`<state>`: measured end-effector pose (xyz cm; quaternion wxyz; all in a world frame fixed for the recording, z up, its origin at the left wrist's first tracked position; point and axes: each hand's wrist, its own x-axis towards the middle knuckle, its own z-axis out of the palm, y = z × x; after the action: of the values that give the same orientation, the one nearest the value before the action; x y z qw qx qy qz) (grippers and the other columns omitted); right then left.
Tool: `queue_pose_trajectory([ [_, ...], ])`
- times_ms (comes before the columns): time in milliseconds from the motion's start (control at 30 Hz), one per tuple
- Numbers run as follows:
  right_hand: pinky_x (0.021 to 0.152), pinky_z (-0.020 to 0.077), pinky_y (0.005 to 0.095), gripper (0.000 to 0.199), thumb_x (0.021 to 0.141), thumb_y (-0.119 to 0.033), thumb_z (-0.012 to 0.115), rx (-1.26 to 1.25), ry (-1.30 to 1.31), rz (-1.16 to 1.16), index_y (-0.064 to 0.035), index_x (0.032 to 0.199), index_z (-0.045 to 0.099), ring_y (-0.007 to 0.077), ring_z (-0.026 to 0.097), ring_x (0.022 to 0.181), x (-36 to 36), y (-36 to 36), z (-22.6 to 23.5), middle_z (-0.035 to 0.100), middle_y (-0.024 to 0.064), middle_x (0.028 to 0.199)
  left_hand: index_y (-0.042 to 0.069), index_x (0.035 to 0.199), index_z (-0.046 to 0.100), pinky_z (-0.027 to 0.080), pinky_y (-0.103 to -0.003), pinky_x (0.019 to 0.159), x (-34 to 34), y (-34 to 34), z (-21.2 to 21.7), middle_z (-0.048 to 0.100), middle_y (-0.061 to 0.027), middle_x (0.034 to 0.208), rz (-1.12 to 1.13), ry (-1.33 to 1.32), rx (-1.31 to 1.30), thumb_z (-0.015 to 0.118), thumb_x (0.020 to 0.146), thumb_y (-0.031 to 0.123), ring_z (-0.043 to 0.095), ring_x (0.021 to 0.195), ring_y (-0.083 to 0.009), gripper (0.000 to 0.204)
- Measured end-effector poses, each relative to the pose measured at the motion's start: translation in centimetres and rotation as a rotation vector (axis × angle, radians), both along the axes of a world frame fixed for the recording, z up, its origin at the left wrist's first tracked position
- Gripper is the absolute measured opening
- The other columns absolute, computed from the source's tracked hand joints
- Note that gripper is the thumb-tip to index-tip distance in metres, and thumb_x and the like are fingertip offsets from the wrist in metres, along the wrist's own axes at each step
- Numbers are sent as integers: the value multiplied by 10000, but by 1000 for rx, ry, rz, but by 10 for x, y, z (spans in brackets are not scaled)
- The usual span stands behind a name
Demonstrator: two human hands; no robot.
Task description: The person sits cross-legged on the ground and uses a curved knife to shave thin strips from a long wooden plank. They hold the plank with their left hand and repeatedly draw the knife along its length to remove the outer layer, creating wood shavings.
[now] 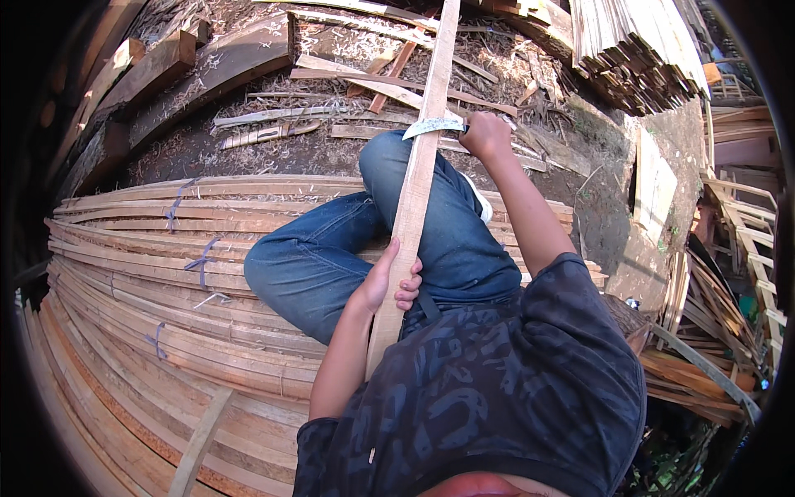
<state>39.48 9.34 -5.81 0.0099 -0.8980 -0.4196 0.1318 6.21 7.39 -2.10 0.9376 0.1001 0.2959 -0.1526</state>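
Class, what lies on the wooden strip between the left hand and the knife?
In the head view, the wooden strip is bare between the left hand and the knife.

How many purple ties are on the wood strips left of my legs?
3: a top tie on the far strips, a middle tie left of the leftmost knee, a bottom tie lower down. More may be hidden.

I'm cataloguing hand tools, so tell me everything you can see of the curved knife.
The curved knife has a slim, bowed blade that looks like metal, silvery with darker mottling, narrowing to a point at its left end. The right hand grips it, hiding most of the handle; only a dark bit shows beside the blade. The blade crosses over the wooden slat, its tip past the slat's left edge. Whether it cuts into the wood cannot be told.
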Motion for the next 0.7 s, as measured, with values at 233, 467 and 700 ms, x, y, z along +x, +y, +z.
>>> queue_pose_trajectory([
  [233,847,531,472,338,780,-276,670,56,80,-371,7,959,714,386,672,977,60,10,-3,688,251,1023,136,849,405,264,-215,432,-4,-5,12,320,44,607,-37,22,61,317,900,775,295,453,-58,647],
  [467,757,551,464,319,792,-332,692,164,35,-247,-16,832,721,393,687,835,25,-29,-8,700,224,854,122,869,409,270,-218,427,-12,-8,4,332,36,612,-24,-2,33,299,917,756,302,450,-58,645],
  [700,663,554,454,237,788,-289,682,237,60,-75,-57,770,732,353,685,713,-45,-53,4,680,194,728,112,864,394,272,-216,417,-9,-9,8,319,28,600,-78,56,131,288,866,819,299,434,-66,716],
])
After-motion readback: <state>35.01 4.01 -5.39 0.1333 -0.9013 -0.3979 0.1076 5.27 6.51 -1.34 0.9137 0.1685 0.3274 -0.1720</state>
